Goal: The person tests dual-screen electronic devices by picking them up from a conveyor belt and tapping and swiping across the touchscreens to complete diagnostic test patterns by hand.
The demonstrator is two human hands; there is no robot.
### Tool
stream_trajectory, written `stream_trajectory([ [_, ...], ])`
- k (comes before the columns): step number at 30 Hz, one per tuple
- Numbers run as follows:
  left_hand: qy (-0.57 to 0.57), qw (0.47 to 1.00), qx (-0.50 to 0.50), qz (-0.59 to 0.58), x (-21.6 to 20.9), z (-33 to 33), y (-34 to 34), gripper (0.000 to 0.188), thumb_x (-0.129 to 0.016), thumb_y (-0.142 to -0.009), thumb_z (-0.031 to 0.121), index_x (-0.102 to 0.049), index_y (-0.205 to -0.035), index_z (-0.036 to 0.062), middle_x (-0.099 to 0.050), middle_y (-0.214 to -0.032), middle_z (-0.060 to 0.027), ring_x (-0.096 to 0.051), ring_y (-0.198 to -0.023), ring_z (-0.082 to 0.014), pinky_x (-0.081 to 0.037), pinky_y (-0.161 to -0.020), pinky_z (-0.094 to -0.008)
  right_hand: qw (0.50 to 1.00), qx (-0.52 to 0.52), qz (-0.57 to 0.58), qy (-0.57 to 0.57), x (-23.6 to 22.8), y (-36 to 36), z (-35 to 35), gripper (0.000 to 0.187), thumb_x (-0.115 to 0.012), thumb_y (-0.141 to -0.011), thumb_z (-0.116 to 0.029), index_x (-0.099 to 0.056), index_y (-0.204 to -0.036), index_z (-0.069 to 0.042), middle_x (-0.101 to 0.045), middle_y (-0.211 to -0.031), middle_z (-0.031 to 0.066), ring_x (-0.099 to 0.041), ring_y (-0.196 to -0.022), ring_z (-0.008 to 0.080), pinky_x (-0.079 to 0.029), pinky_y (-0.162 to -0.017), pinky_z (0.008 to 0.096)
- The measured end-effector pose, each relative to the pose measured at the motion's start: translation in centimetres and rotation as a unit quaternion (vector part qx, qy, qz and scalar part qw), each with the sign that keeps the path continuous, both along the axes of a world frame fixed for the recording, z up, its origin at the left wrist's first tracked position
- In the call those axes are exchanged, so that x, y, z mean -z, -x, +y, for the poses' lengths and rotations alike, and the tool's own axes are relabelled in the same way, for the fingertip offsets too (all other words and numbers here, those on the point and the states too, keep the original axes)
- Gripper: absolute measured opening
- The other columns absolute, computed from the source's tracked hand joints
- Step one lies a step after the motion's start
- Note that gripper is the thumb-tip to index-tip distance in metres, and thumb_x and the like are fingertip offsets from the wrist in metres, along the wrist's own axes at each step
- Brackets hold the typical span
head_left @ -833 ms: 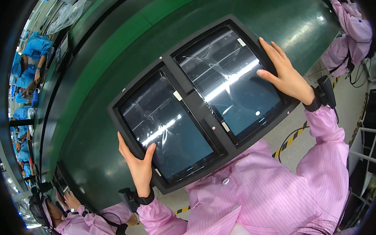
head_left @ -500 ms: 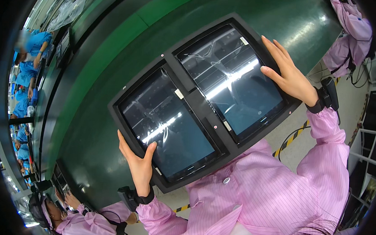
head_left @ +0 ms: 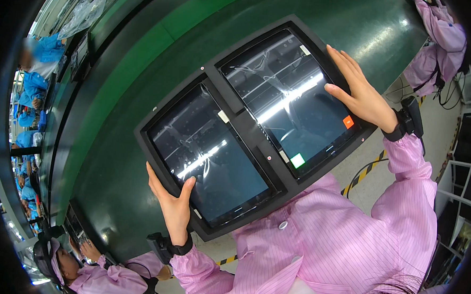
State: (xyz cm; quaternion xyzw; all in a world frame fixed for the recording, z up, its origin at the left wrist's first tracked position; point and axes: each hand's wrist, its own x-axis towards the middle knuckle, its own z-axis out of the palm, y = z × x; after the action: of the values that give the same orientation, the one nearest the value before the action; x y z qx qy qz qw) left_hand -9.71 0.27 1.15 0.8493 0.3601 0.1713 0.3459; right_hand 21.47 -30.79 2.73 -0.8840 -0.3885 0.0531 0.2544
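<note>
Most fingers of the left hand (head_left: 173, 213) are hidden by the black frame (head_left: 260, 145). Near the thumb of the right hand (head_left: 363, 95), the mark on the orange square (head_left: 348, 122) is too small to be read. Far left of the left hand, blue-clad workers (head_left: 33, 86) are blurred; below it, a pink-sleeved co-worker (head_left: 108, 281) is cut off.

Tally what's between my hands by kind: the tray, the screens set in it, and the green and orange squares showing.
Black tray: 1
Screens, left screen and right screen: 2
Green square: 1
Orange square: 1
Total: 5
</note>
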Motion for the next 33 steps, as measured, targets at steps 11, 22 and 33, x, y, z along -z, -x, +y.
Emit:
stream_trajectory([
  [11,-0.004,0.999,-0.047,-0.024,-0.5,0.3,2.4,0.066,-0.066,-0.093,0.014,-0.036,-0.15,0.0065,-0.05,-0.138,-0.0131,-0.049,-0.118,-0.0172,-0.04,-0.093,-0.0295,0.998,-0.022,-0.05,-0.011,0.4,0.2,0.4,0.094,-0.074,-0.082,-0.042,-0.024,-0.154,-0.009,-0.034,-0.149,0.0257,-0.029,-0.14,0.043,-0.03,-0.113,0.0483],
  [22,0.085,0.993,0.05,0.057,-1.6,-2.6,6.0,0.069,-0.069,-0.089,0.014,-0.036,-0.149,0.0055,-0.041,-0.132,-0.0089,-0.049,-0.113,-0.0181,-0.042,-0.094,-0.0307,0.999,-0.02,-0.049,0.001,0.4,0.1,0.4,0.091,-0.073,-0.084,-0.042,-0.024,-0.154,-0.01,-0.034,-0.15,0.0248,-0.029,-0.141,0.0421,-0.031,-0.113,0.048],
  [33,0.104,0.989,0.057,0.087,-2.7,-3.1,5.5,0.084,-0.076,-0.08,0.012,-0.03,-0.15,0.0047,-0.037,-0.138,-0.013,-0.043,-0.122,-0.0233,-0.039,-0.1,-0.0375,0.998,-0.021,-0.06,0.003,0.5,0.1,0.3,0.091,-0.072,-0.084,-0.043,-0.024,-0.154,-0.011,-0.034,-0.149,0.0257,-0.029,-0.141,0.043,-0.031,-0.113,0.0486],
])
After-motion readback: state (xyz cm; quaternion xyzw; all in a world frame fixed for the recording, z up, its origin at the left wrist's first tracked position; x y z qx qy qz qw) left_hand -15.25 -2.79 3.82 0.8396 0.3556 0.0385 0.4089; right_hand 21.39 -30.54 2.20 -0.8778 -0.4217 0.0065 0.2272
